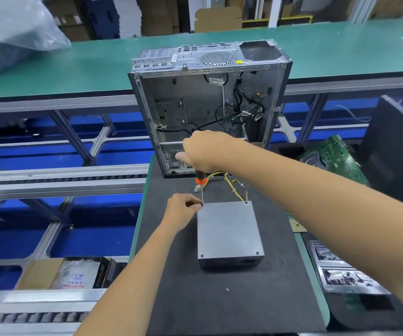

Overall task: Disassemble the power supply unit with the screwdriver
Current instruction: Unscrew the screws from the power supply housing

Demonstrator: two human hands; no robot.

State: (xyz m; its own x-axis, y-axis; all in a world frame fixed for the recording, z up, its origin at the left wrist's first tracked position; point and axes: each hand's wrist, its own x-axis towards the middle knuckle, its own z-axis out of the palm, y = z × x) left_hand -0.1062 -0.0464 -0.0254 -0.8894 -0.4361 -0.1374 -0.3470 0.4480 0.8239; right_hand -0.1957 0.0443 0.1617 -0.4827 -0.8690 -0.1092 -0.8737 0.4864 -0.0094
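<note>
A grey metal power supply unit (228, 232) lies flat on the dark mat (183, 299), with yellow and black cables (234, 184) trailing from its far side. My right hand (206, 151) grips the handle of a black and orange screwdriver (201, 181), held upright. Its thin shaft points down to the unit's far left corner. My left hand (183, 207) pinches the shaft tip at that corner, where a dark screw sits. Screws show at the other three corners of the lid.
An open, gutted computer case (210, 103) stands just behind the unit. A green circuit board (334, 156) and a dark panel (394, 154) lie to the right. Metal parts (341, 270) sit at the right edge. A cardboard box (69, 272) sits lower left, beside conveyor rails.
</note>
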